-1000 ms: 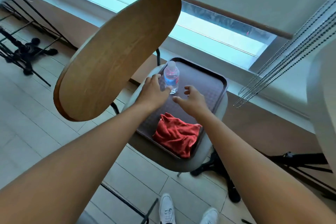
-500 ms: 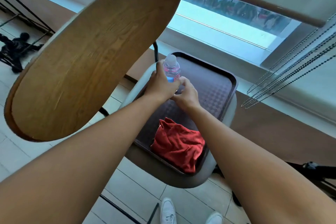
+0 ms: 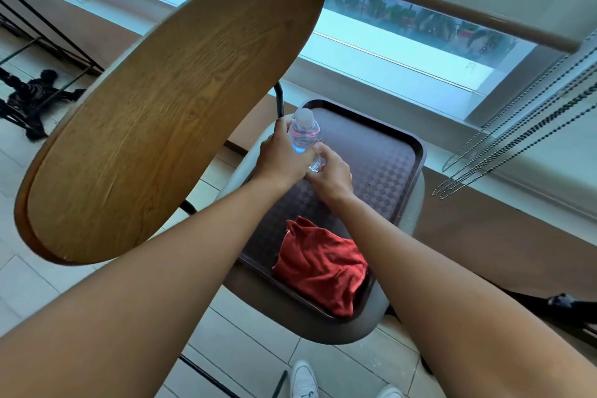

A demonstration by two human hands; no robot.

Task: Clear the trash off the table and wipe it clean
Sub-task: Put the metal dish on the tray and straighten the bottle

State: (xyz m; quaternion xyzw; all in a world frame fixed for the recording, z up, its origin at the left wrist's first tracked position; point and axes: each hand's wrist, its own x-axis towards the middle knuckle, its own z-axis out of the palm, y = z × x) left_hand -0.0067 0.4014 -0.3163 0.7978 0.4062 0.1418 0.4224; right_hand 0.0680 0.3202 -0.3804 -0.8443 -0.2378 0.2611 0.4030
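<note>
Now both hands are closed on the bottle (image 3: pixel 304 132), where a second ago they were only reaching toward it with fingers spread. The left hand (image 3: pixel 280 158) is wrapped around the body from the left; the right hand (image 3: pixel 329 171) is pinched on the lower part from the right. The bottle is tilted with its cap toward the camera, so it appears lifted off, or nearly off, the brown tray (image 3: pixel 387 158), though contact under the hands cannot be seen. The tray is seated on a grey stool (image 3: pixel 410 213); a crumpled red cloth (image 3: pixel 319 265) is left untouched at its near end. The round wooden bench (image 3: pixel 168 113) to the left is seen bare. Judged: trash pickup is secured, the bottle is still to be disposed of, and wiping with the cloth is not yet begun.
</note>
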